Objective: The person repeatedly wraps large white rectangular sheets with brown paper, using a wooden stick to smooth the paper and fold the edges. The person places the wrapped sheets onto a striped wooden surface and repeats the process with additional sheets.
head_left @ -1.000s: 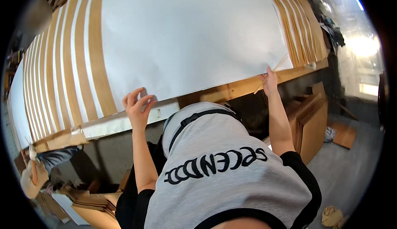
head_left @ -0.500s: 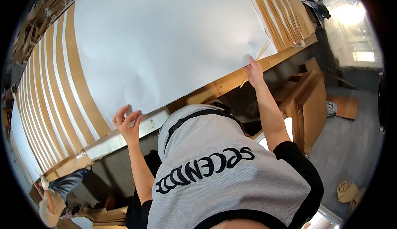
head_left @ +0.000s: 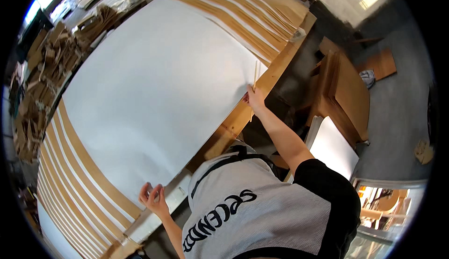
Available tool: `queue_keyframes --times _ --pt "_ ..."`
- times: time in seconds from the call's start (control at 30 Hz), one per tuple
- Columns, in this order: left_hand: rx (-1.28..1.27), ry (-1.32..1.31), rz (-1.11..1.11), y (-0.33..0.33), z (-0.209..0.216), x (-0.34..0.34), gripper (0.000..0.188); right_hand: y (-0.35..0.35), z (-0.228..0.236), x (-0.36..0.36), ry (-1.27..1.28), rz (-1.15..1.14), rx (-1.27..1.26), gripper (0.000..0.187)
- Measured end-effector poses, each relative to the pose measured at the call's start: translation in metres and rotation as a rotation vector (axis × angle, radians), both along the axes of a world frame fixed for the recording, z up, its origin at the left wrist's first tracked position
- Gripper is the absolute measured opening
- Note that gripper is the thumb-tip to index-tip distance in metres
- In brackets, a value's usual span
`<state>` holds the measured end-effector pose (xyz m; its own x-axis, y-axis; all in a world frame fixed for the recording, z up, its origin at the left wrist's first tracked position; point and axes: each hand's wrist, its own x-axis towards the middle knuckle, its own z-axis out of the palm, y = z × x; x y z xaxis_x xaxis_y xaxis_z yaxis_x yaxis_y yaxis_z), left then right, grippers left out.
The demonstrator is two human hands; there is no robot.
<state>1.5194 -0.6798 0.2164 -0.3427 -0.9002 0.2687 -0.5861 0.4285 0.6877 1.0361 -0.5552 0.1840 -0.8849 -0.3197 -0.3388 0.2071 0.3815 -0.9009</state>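
Observation:
A large white sheet (head_left: 154, 72) lies over the bench, dented near both hands. At its near edge on the left, my left hand (head_left: 155, 202) has curled fingers pinching the border. My right hand (head_left: 255, 99) is closed around a pair of thin wooden sticks (head_left: 257, 70) at the sheet's right-hand near edge, and its fingertips meet the sheet there. The sticks point away from me and poke out below the hand too. Part of the fingers' grip is hidden on both sides.
Striped layers of brown and white sheets fan out at the left (head_left: 84, 175) and far right (head_left: 238, 11). A wooden beam (head_left: 276, 67) borders the bench. Cardboard stacks (head_left: 348, 95) and white sheets (head_left: 329, 147) stand right. Scrap cardboard (head_left: 44, 95) is heaped beyond the bench.
The view has turned, so the bench now slants more steeply. Both hands remain at the sheet's near edge, and the sticks in my right hand stand more upright in the picture.

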Motion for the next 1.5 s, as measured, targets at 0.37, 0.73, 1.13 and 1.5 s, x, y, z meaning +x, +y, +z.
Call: queue_keyframes --times 0.37,0.73,1.13,1.5 --pt "0.026 0.031 -0.045 0.0 -0.011 0.007 0.018 0.009 0.002 -0.019 0.18 -0.03 0.348 0.038" --pt "0.096 -0.02 -0.113 -0.009 -0.014 0.01 0.016 0.027 0.039 -0.063 0.407 -0.004 0.477 0.032" --pt "0.262 -0.177 0.297 -0.038 0.012 -0.006 0.023 0.142 0.0 -0.076 0.299 0.612 0.392 0.039" --pt "0.881 -0.03 -0.863 0.152 0.032 -0.488 0.013 0.371 -0.064 -0.096 -0.217 0.283 0.657 0.039"
